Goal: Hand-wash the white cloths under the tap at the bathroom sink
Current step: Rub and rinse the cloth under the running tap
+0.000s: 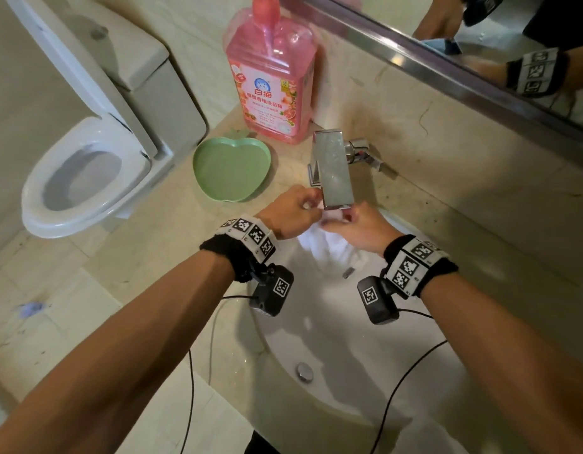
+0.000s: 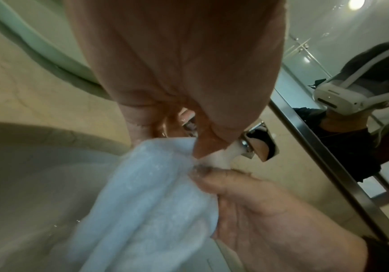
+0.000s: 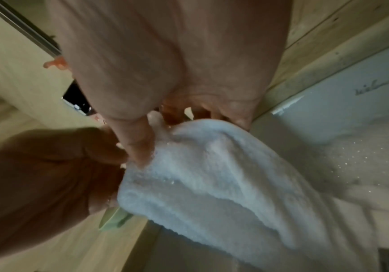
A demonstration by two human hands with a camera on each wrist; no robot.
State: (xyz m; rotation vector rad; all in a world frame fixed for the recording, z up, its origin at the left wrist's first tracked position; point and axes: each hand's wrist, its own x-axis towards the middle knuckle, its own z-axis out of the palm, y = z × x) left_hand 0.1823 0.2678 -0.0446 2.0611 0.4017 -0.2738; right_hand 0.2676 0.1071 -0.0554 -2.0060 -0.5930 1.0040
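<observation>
A wet white cloth [image 1: 326, 242] hangs into the white sink [image 1: 332, 329] just under the chrome tap [image 1: 332, 168]. My left hand [image 1: 291, 211] grips its upper edge on the left, and my right hand [image 1: 359, 227] grips the edge on the right, close together below the spout. In the left wrist view water [image 2: 221, 156] runs from the spout onto the cloth [image 2: 151, 202] between the two hands. The right wrist view shows my thumb pressed into the soaked cloth [image 3: 212, 174]. The fingertips are mostly hidden by the cloth and the tap.
A pink detergent bottle [image 1: 272, 77] stands on the counter behind a green apple-shaped dish [image 1: 231, 168], left of the tap. A toilet [image 1: 87, 165] is at the far left. The mirror [image 1: 480, 37] runs along the wall. The drain plug [image 1: 305, 371] is near the basin's front.
</observation>
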